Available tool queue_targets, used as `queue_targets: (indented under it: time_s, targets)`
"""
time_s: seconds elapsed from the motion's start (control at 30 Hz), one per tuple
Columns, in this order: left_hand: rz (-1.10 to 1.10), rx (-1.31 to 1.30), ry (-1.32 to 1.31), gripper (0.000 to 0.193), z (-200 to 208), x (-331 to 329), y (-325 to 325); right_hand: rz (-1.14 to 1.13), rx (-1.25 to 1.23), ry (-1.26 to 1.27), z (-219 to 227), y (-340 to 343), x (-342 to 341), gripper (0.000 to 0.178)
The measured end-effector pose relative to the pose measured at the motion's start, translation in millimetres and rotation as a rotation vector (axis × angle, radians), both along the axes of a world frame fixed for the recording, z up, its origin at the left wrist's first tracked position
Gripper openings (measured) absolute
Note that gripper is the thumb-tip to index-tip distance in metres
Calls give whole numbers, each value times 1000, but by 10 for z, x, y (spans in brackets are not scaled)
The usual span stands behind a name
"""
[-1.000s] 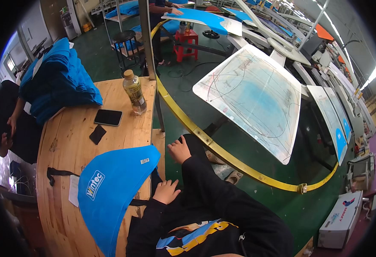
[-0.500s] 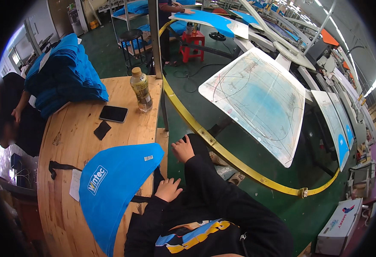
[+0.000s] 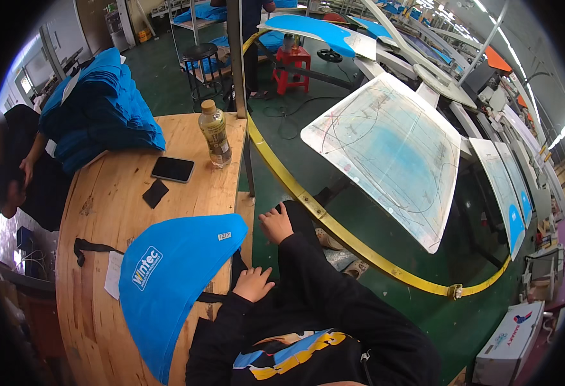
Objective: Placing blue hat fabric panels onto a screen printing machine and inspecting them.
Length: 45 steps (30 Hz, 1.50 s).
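I have both hands at rest. The left hand [image 3: 253,285] lies back up on the dark clothing of the lap, just off the table's right edge, its fingers loosely spread; I see nothing in its hold. The right hand [image 3: 277,224] rests by the bent knee [image 3: 300,217], farther forward, fingers a little apart and slightly curled, likewise holding nothing I can see; its palm is hidden from me.

The blue cloth [image 3: 173,276] lies flat along the right edge of the wooden table [image 3: 102,215], its pointed end reaching over that edge, with a small pale label [image 3: 224,236] near the tip. A black strap [image 3: 212,298] comes out from under it toward the left hand; whether they touch, I can't tell. On the side toward the table's left edge, a paper slip [image 3: 113,276] sticks out from beneath.

A bottle [image 3: 215,135] stands near the far right corner, with a phone [image 3: 173,169] and a black scrap [image 3: 156,193] beside it. A blue pile [image 3: 99,112] fills the far left corner.
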<state>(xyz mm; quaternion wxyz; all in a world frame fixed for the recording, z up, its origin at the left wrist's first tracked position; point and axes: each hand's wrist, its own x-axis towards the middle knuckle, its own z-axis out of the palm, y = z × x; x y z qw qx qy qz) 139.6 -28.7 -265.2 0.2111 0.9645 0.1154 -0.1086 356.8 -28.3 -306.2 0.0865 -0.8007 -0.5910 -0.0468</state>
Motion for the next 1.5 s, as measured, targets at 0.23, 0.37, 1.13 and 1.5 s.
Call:
queue_targets:
  time_s: [0.23, 0.37, 1.13, 1.5]
  targets:
    - [-4, -5, 2, 51, 0, 18, 16, -12, -17, -3, -11, -1, 6, 18]
    - [-17, 6, -7, 49, 30, 36, 33, 17, 50, 74, -12, -6, 9, 19]
    - [-356, -453, -715, 15, 1414, 2385, -858, -475, 1165, 690, 1634, -2576, 720, 18]
    - [-304, 332, -533, 59, 705, 3906, -394, -1120, 619, -66, 1475, -4365, 1568, 28]
